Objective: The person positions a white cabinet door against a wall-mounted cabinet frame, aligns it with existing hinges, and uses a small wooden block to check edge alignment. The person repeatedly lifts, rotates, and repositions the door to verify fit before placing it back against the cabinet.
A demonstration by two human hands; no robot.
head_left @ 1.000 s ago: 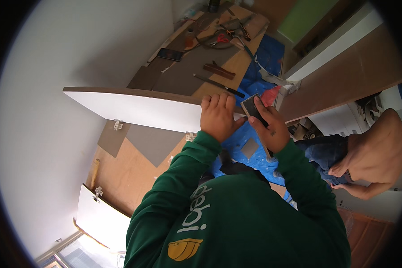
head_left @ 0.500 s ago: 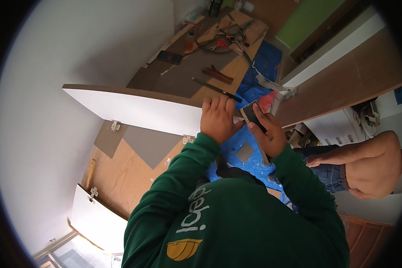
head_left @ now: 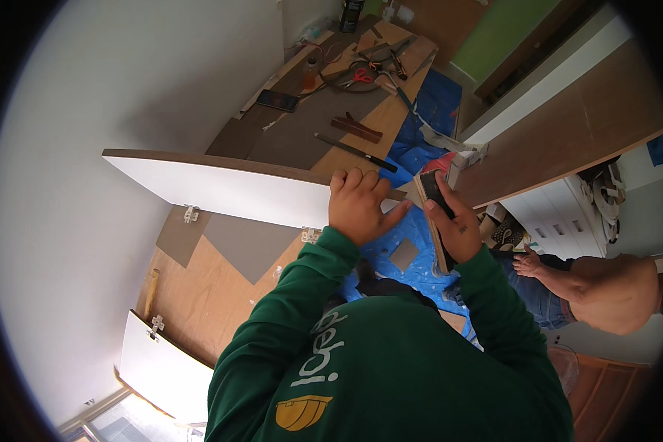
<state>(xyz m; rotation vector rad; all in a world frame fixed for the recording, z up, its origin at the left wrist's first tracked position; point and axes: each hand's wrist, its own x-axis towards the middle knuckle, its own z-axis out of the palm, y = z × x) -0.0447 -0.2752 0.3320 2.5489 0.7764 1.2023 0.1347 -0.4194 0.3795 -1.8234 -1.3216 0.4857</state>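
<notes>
My left hand is closed over the brown upper edge of a white cabinet door, near its right end, with the thumb stretched out to the right. The door stands on its long edge on a wooden worktop, and metal hinges show along its lower side. In my right hand is a long, dark block that looks like a sanding block, thumb and fingers wrapped round it. The block is held a little right of the door's end, apart from it. Its underside is hidden.
Beyond the door lie a slim black tool, a brown wooden piece, a phone and red-handled scissors. Blue sheeting covers the floor. At right, another person is close to white drawers. A second hinged panel is lower left.
My right hand has drawn the block rightward, away from the door's end. My left hand stays on the edge, thumb raised outward. The other person's hand has lifted and the body has shifted.
</notes>
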